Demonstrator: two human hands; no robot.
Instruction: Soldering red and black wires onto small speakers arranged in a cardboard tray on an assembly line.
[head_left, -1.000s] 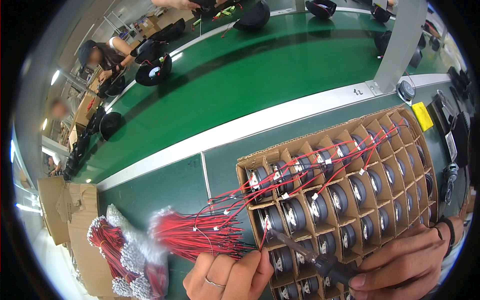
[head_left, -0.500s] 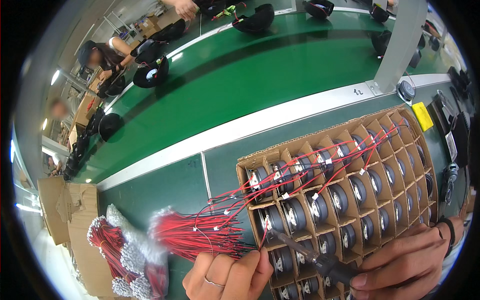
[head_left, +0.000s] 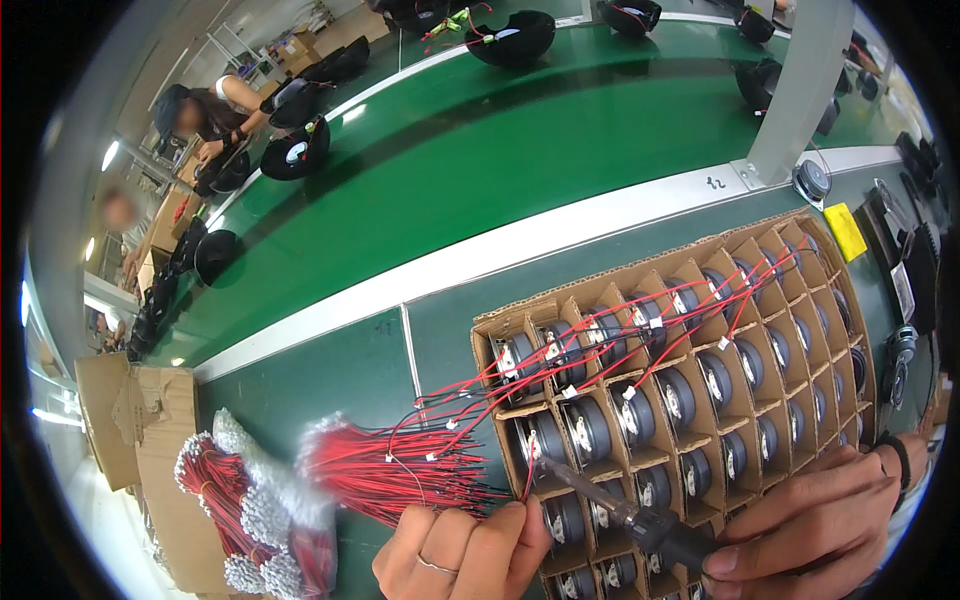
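- head view: left hand [head_left: 462, 556] pinches a thin red wire [head_left: 529, 481], fingertips together; right hand [head_left: 818, 527], underside hidden, grips a black-handled soldering iron [head_left: 672, 537].
- both reach a round black speaker [head_left: 547, 440], contact unclear, in a brown divided cardboard box [head_left: 517, 324], cropped below.
- beyond: black rounded shells [head_left: 515, 45].

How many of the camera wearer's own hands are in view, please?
2: the left hand pinches a red wire by the box; the right hand holds a soldering iron over the box.
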